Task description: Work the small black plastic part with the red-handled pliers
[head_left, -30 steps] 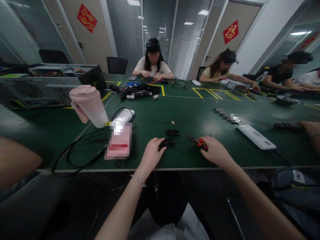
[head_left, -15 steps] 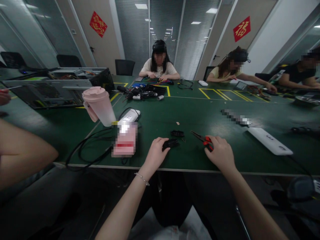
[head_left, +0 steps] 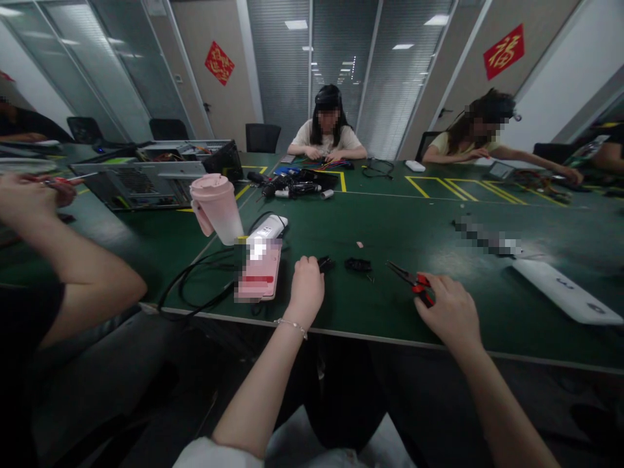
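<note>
The two hands are well apart above the table's near edge. The left hand (head_left: pixel 308 285) is closed on a small black plastic piece (head_left: pixel 325 262); the right hand (head_left: pixel 449 309) grips slim-nosed pliers with red-and-black handles (head_left: pixel 418 282), their tip pointing left. Between them, a second, oblong black plastic part (head_left: pixel 357 264) lies on the dark green tabletop (head_left: pixel 351 318). A flat pink rectangular object (head_left: pixel 273 272) lies left of the left hand, with a pale pink lidded cup (head_left: pixel 217 205) beyond; a long white flat device (head_left: pixel 568 292) lies to the right.

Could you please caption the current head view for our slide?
Right hand holding red-handled pliers, left hand at a black part.
</note>
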The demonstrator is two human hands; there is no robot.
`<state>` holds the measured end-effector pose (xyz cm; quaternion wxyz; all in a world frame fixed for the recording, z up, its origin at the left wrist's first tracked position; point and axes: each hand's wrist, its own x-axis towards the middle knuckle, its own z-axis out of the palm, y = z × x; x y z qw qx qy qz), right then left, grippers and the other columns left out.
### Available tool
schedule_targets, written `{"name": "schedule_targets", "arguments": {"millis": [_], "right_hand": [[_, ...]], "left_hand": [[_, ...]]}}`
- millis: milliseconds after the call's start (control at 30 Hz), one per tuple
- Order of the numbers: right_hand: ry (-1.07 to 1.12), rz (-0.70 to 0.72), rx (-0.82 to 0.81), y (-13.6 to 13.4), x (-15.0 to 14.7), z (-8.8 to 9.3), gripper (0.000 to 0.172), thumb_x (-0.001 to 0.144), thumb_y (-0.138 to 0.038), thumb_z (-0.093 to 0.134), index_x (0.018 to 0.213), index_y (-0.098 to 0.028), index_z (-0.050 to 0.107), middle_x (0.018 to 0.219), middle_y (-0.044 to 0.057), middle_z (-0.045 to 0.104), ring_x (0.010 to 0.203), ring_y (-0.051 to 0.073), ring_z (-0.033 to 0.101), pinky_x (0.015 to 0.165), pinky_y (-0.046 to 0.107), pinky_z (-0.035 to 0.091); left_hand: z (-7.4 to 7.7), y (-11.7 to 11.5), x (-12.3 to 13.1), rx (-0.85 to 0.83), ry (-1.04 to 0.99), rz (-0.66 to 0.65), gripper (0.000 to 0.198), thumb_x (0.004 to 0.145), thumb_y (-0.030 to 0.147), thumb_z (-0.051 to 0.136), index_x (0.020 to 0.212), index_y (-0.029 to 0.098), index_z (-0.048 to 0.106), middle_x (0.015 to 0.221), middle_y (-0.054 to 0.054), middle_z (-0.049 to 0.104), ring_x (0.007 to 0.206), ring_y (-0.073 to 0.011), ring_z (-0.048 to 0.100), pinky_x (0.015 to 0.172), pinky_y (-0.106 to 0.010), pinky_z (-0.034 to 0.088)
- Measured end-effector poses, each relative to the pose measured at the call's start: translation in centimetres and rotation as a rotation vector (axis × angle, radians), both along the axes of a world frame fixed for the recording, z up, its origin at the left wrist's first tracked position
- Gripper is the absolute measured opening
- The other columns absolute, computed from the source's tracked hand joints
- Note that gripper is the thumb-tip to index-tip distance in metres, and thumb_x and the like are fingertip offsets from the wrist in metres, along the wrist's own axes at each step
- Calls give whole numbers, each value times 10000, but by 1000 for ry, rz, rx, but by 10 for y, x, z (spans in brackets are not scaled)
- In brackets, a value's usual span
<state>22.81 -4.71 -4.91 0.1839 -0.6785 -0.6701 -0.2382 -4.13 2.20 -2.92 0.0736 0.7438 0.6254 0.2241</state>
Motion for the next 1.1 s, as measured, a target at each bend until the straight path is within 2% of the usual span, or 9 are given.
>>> {"name": "schedule_targets", "arguments": {"millis": [167, 367, 567, 633, 700, 767, 833, 967, 1100], "right_hand": [[7, 36, 6, 2, 2, -3, 338, 730, -272, 474, 1053, -182, 515, 894, 92, 560, 790, 232, 495, 634, 337, 371], [16, 45, -30, 3, 2, -3, 332, 731, -265, 480, 1047, -172, 516, 911, 89, 558, 807, 227, 488, 643, 334, 377], [19, 36, -53, 2, 2, -3, 338, 731, -262, 487, 1053, -163, 517, 917, 90, 559, 800, 225, 484, 648, 337, 380], [24, 41, -54, 3, 2, -3, 338, 729, -262, 489, 1050, -161, 519, 912, 92, 559, 796, 225, 484, 651, 341, 382], [29, 48, -54, 3, 3, -3, 337, 728, -262, 489, 1049, -164, 520, 906, 91, 559, 797, 226, 487, 653, 344, 382], [36, 53, -52, 4, 4, -5, 339, 726, -261, 491, 1051, -171, 521, 907, 89, 559, 802, 227, 490, 654, 346, 381], [41, 49, -52, 4, 4, -6, 342, 724, -260, 494, 1053, -174, 521, 912, 89, 559, 810, 227, 492, 656, 346, 381], [39, 31, -61, 3, 3, -6, 349, 727, -259, 497, 1064, -168, 518, 927, 83, 558, 818, 221, 485, 672, 339, 383], [45, 36, -61, 2, 2, -5, 350, 728, -247, 495, 1069, -172, 517, 940, 78, 562, 833, 216, 486, 678, 331, 381]], "left_hand": [[10, 16, 9, -33, 156, -5, 214, 810, 137, 506, 1022, 113, 505, 1045, -141, 522, 983, -247, 490, 762, -332, 434], [14, 29, 21, -45, 184, -45, 225, 804, 148, 518, 1029, 142, 517, 1047, -132, 535, 972, -248, 503, 733, -326, 447], [11, 17, 14, 47, 155, -71, 479, 784, 223, 565, 1224, 133, 401, 1129, -143, 488, 988, -265, 486, 739, -340, 452], [12, 10, 9, 115, 109, -119, 505, 791, 249, 560, 1251, 143, 379, 1162, -133, 474, 1007, -263, 469, 771, -351, 444], [14, 9, 7, 141, 61, -233, 537, 794, 267, 560, 1279, 170, 350, 1184, -108, 472, 1040, -250, 449, 820, -351, 427], [17, 15, 10, 142, 36, -385, 537, 792, 318, 569, 1273, 195, 364, 1189, -87, 480, 1069, -236, 431, 873, -353, 401], [19, 27, 17, 143, 57, -479, 526, 775, 357, 587, 1243, 196, 410, 1196, -84, 483, 1103, -244, 405, 910, -368, 374], [18, 49, 34, 129, 177, -547, 564, 712, 424, 640, 1185, 154, 493, 1213, -113, 481, 1165, -300, 338, 919, -426, 344], [15, 58, 42, 119, 264, -581, 440, 710, 429, 644, 1061, 168, 598, 1156, -99, 516, 1164, -302, 329, 916, -426, 318]]}}
